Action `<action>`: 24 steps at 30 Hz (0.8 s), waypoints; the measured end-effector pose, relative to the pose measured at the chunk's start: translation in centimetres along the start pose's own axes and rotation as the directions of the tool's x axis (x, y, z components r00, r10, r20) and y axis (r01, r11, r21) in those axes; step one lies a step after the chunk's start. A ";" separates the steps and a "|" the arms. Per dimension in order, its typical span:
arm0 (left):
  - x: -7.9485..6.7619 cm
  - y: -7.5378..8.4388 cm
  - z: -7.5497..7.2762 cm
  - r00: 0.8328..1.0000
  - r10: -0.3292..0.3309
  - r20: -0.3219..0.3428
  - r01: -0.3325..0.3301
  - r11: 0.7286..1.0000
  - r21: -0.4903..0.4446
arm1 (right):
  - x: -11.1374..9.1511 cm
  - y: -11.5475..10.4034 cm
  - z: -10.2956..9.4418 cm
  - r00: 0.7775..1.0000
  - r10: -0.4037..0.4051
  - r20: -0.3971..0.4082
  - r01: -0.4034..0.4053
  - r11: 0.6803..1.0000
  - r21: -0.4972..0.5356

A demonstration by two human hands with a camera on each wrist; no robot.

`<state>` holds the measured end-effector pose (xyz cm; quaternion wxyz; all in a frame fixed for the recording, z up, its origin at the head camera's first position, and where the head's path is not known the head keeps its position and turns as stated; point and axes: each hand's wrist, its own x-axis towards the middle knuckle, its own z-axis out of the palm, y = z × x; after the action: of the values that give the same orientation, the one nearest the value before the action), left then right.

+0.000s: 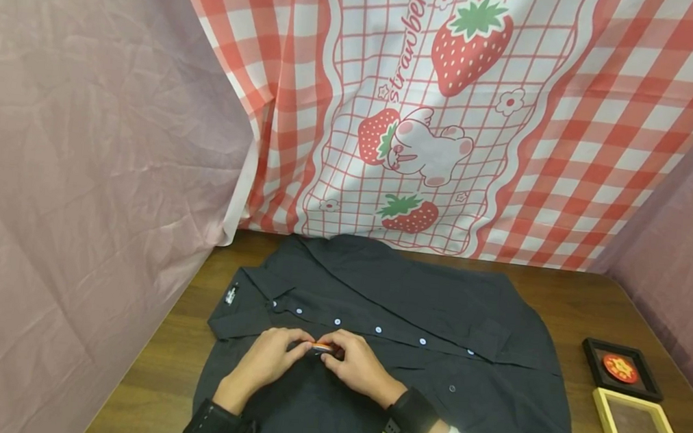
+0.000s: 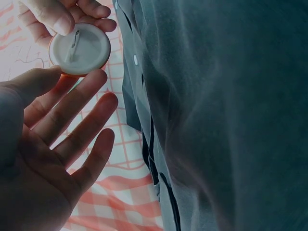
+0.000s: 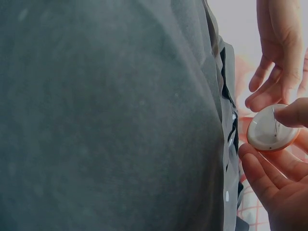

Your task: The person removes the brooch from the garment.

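Observation:
A round pin-back button badge (image 1: 323,347) is held between both hands above a dark button-up shirt (image 1: 304,412). My left hand (image 1: 266,357) pinches one edge with thumb and index finger, the other fingers spread. On the opposite side, my right hand (image 1: 364,366) grips the badge with its thumb over the back. In the left wrist view, the white back of the badge (image 2: 91,53) shows a thin metal pin. The same pin is visible on the badge (image 3: 264,130) in the right wrist view; whether it is unclasped I cannot tell.
The shirt lies across a wooden table (image 1: 154,365), its collar to the left. At the right, a black frame (image 1: 647,387) holds a red and yellow round badge (image 1: 620,368). A light wooden frame (image 1: 606,425) lies in front of it. A strawberry-print cloth (image 1: 513,155) hangs behind.

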<state>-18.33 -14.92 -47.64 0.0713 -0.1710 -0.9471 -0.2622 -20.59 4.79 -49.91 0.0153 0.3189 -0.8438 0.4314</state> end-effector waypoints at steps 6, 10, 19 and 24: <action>0.0 0.1 0.0 1.000 0.002 0.004 -0.002 1.000 0.005 | 0.0 0.0 0.1 1.000 0.002 -0.001 -0.002 1.000 0.002; 0.0 0.1 0.0 1.000 0.000 0.005 0.000 1.000 -0.004 | 0.0 0.0 0.1 1.000 0.007 -0.004 -0.007 1.000 -0.004; 0.0 0.0 0.1 1.000 0.000 0.011 0.000 1.000 -0.004 | 0.0 0.1 0.1 1.000 0.004 -0.013 -0.004 1.000 -0.014; 0.0 0.1 0.0 1.000 -0.005 0.008 0.005 1.000 -0.014 | 0.1 0.0 0.2 1.000 -0.001 -0.028 0.001 1.000 -0.015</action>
<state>-18.28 -14.84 -47.63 0.0654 -0.1701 -0.9459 -0.2684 -20.62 4.60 -50.03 0.0298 0.3132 -0.8464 0.4296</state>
